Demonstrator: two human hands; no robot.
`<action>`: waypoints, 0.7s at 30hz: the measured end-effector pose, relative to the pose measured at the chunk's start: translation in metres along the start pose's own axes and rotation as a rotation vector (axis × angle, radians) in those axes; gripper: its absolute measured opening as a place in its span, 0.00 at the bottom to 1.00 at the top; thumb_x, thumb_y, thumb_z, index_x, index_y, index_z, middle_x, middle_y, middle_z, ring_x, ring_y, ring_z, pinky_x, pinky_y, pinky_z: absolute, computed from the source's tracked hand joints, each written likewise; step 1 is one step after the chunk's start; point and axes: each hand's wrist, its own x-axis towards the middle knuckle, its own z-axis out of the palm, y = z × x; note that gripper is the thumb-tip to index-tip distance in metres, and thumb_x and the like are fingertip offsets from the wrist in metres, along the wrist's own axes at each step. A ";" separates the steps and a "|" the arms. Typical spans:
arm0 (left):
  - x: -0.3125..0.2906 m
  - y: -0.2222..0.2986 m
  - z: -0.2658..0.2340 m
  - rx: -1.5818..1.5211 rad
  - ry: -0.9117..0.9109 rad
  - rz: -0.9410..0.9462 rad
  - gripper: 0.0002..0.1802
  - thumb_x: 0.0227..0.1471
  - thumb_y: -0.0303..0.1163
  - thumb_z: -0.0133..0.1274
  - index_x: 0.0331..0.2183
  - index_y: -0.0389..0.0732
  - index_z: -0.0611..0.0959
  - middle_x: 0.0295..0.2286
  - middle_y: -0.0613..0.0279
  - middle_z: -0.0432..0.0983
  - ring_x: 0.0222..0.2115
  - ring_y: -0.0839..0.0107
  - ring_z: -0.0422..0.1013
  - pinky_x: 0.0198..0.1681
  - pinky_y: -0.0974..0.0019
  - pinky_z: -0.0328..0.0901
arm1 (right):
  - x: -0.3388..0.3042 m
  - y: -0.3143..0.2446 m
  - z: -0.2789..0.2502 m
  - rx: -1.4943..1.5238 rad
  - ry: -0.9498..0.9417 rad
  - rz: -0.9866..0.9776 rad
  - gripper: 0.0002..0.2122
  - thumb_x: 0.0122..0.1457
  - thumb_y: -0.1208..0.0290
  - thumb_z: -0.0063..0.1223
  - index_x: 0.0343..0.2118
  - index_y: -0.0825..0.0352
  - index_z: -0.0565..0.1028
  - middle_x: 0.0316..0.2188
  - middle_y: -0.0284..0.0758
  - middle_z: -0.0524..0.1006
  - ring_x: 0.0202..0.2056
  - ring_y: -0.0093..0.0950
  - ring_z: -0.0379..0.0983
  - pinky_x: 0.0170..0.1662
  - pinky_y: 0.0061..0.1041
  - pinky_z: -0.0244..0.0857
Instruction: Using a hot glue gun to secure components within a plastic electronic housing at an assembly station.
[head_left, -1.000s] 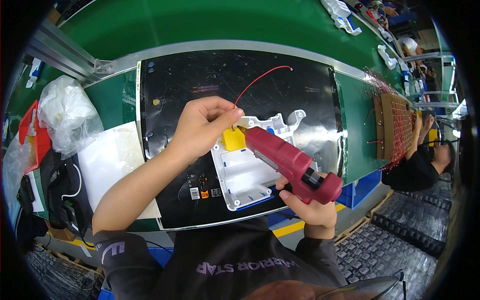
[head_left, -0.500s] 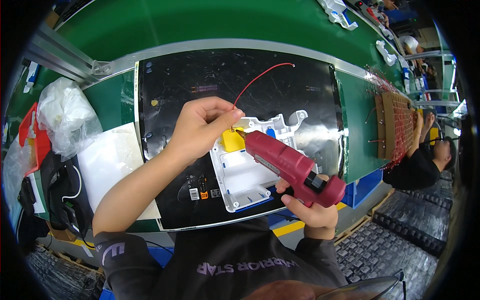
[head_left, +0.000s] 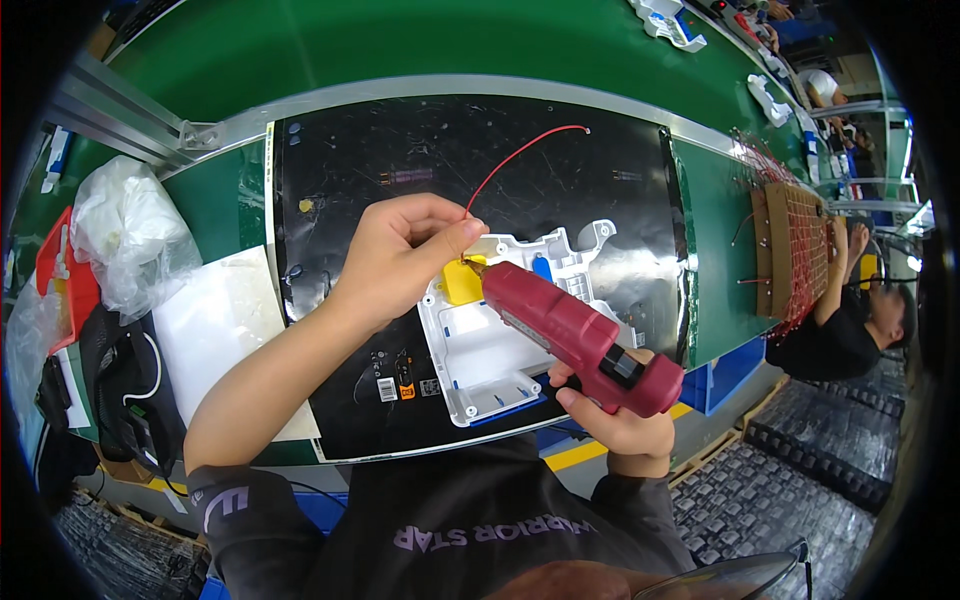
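Between the thumb and fingers of my left hand (head_left: 415,245) is a thin red wire (head_left: 512,158), its free end curving up and to the right. The wire's lower end meets a yellow part (head_left: 460,286) in the upper left corner of a white plastic housing (head_left: 480,345). My right hand (head_left: 615,420) is closed around the handle of a dark red hot glue gun (head_left: 560,325). Its nozzle points left and down at the wire's end on the yellow part; whether it touches cannot be made out. A blue piece (head_left: 542,268) sits in the housing, right of the nozzle.
The housing lies on a black mat (head_left: 350,200). To the left are a white sheet (head_left: 225,330), a clear plastic bag (head_left: 135,235) and a red bin (head_left: 75,280). At right, a cardboard box (head_left: 775,250) bears many red wires; a co-worker (head_left: 840,335) sits beyond it.
The glue gun has shifted slightly left, its nozzle closer in at the wire's end. White parts on the far green belt have slid a little left. My left hand stays in place.
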 end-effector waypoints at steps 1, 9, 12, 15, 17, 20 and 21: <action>0.000 0.000 0.000 -0.003 -0.003 0.003 0.09 0.55 0.29 0.56 0.35 0.32 0.79 0.33 0.50 0.79 0.39 0.65 0.76 0.43 0.67 0.69 | 0.000 0.000 0.000 -0.006 -0.009 -0.010 0.09 0.47 0.78 0.62 0.33 0.72 0.76 0.27 0.34 0.78 0.30 0.20 0.74 0.36 0.19 0.66; 0.000 0.000 0.000 -0.002 -0.002 0.006 0.10 0.55 0.30 0.57 0.35 0.32 0.79 0.33 0.52 0.79 0.39 0.65 0.76 0.44 0.66 0.69 | 0.000 0.002 0.000 -0.034 -0.007 -0.011 0.08 0.48 0.77 0.62 0.32 0.72 0.76 0.26 0.33 0.77 0.28 0.20 0.73 0.33 0.19 0.65; 0.000 0.000 0.000 -0.009 -0.002 0.007 0.10 0.55 0.30 0.56 0.34 0.32 0.79 0.32 0.52 0.79 0.39 0.65 0.76 0.44 0.66 0.69 | 0.000 0.001 -0.001 -0.053 -0.021 -0.003 0.09 0.48 0.77 0.62 0.32 0.71 0.76 0.26 0.33 0.77 0.28 0.19 0.73 0.33 0.19 0.65; 0.000 0.000 0.000 -0.017 -0.003 0.008 0.09 0.55 0.29 0.57 0.34 0.32 0.79 0.32 0.53 0.78 0.40 0.64 0.76 0.44 0.66 0.69 | 0.000 0.000 -0.001 -0.069 -0.026 0.007 0.09 0.48 0.77 0.62 0.33 0.71 0.76 0.26 0.32 0.77 0.28 0.19 0.72 0.33 0.19 0.65; 0.000 0.000 0.000 -0.018 -0.002 0.006 0.09 0.55 0.29 0.57 0.34 0.32 0.79 0.32 0.53 0.78 0.40 0.64 0.76 0.44 0.66 0.70 | 0.000 -0.001 -0.001 -0.071 -0.021 0.011 0.09 0.48 0.77 0.61 0.33 0.71 0.76 0.26 0.32 0.77 0.28 0.18 0.72 0.33 0.18 0.65; 0.000 -0.001 0.001 -0.018 -0.002 0.004 0.09 0.54 0.28 0.57 0.34 0.32 0.79 0.32 0.53 0.78 0.40 0.64 0.76 0.44 0.66 0.70 | 0.000 -0.001 -0.001 -0.074 -0.022 0.004 0.10 0.48 0.77 0.62 0.34 0.72 0.76 0.25 0.32 0.77 0.27 0.18 0.72 0.32 0.18 0.65; 0.001 -0.004 0.001 -0.045 0.015 0.043 0.10 0.54 0.30 0.58 0.33 0.33 0.81 0.30 0.56 0.80 0.34 0.72 0.75 0.38 0.71 0.69 | 0.000 -0.001 -0.001 -0.076 -0.025 0.006 0.10 0.48 0.77 0.62 0.34 0.72 0.76 0.25 0.32 0.77 0.27 0.18 0.72 0.32 0.18 0.65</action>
